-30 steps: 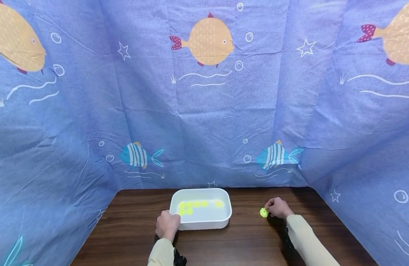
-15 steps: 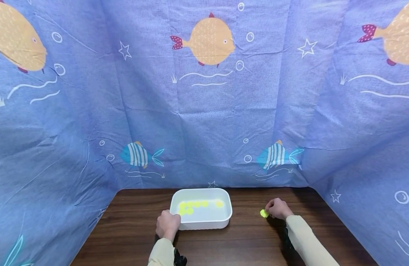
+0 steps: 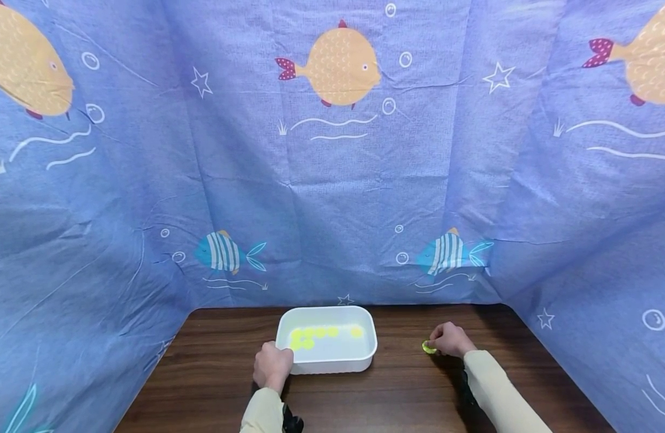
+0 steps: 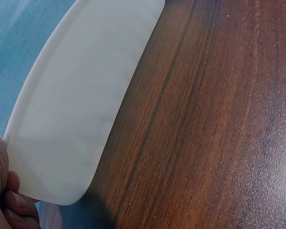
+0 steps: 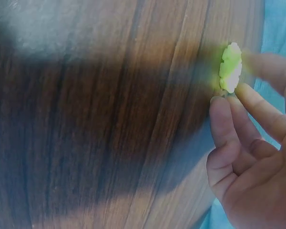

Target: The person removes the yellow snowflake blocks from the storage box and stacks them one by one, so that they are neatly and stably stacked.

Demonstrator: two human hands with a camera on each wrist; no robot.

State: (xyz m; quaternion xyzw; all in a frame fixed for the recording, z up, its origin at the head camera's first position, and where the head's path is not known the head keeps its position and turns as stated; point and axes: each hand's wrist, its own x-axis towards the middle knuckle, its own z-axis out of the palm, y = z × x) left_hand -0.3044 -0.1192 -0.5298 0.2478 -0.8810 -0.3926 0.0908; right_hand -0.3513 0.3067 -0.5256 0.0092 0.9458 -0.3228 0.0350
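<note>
A white rectangular plastic tub (image 3: pixel 338 365) stands on the dark wood table, with several flat yellow discs (image 3: pixel 308 344) inside. My left hand (image 3: pixel 273 364) grips the tub's near left corner; in the left wrist view its curled fingers (image 4: pixel 18 202) show at the rim of the tub wall (image 4: pixel 76 105). Off to the right, my right hand (image 3: pixel 450 340) pinches a small yellow-green disc (image 3: pixel 427 348) with a notched, flower-like edge. Seen from the right wrist, this disc (image 5: pixel 231 68) is nearly edge-on at the fingertips, close over the table.
The brown wood-grain table (image 3: pixel 359 403) runs between the tub and my right hand. Behind it and at both sides hangs a blue fish-patterned cloth (image 3: pixel 332 198), reaching down to the table's edges.
The disc at my right fingertips has turned from facing the head camera to a tilted, narrower view, with the hand hardly shifting. My left hand and the tub stay put.
</note>
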